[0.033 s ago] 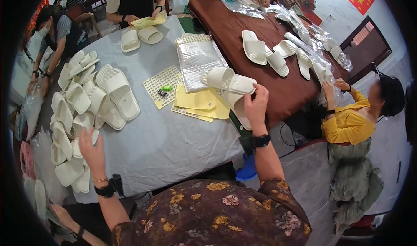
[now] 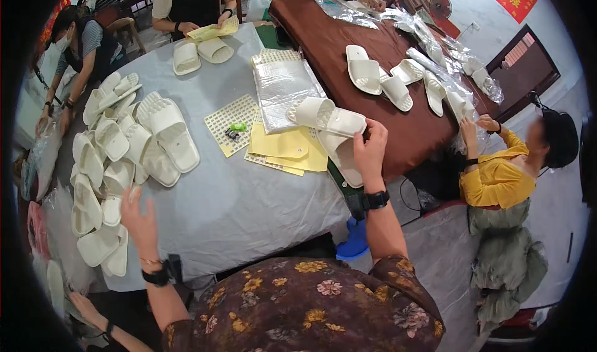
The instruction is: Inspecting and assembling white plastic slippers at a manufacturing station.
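Observation:
My left hand (image 2: 140, 224) is open above the near left of the table, its fingers apart and nothing in them. Beside it spreads a heap of white slippers (image 2: 113, 139). My right hand (image 2: 371, 152) is at the end of a white slipper (image 2: 344, 121), fingers loosely bent and apart; whether they touch it I cannot tell. That slipper lies partly across a second white slipper (image 2: 341, 156) at the table's right edge. To their left are yellow sheets (image 2: 280, 142), a sheet of small labels (image 2: 231, 117) with a small green and black item (image 2: 236, 128) on it, and a silvery padded bag (image 2: 283, 82).
A brown-covered table (image 2: 311, 32) adjoins the grey-covered table (image 2: 249, 209) and bears more slippers (image 2: 364, 69) and clear bags. A person in yellow (image 2: 497, 175) works at the right; others stand beyond the table and at left. A co-worker's hand (image 2: 90, 311) shows at lower left.
My left hand has shifted slightly right and down, away from the heap. My right hand has moved a little right, its fingers off the upper slipper's side. The slippers stay put.

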The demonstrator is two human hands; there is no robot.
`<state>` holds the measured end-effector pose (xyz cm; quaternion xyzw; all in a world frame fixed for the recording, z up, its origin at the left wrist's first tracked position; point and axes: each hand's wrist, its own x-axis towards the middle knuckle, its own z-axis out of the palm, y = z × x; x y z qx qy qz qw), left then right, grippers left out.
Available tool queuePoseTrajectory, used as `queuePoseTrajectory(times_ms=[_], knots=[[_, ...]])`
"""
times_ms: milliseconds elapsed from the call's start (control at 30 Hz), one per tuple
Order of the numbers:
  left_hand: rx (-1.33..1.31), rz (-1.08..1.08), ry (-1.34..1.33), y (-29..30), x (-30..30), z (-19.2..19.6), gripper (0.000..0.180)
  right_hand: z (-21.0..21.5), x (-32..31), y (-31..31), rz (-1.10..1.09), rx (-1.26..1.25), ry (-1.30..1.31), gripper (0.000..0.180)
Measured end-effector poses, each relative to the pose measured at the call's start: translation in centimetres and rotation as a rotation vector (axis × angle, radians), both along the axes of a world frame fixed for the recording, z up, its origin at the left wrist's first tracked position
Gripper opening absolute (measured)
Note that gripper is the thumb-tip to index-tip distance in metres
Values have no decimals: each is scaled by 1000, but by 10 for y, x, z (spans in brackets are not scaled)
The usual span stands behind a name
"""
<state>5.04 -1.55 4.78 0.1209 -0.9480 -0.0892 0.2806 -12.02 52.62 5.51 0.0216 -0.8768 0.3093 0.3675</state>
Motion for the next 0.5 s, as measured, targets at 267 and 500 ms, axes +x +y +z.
queuePoseTrajectory(times_ms=[267,500], knots=[[351,-139,-156,100,53,-68,42,33,-113,83,-157,255,51,43],[298,-153,-99,124,76,-77,41,74,-177,84,-211,474,-660,69]])
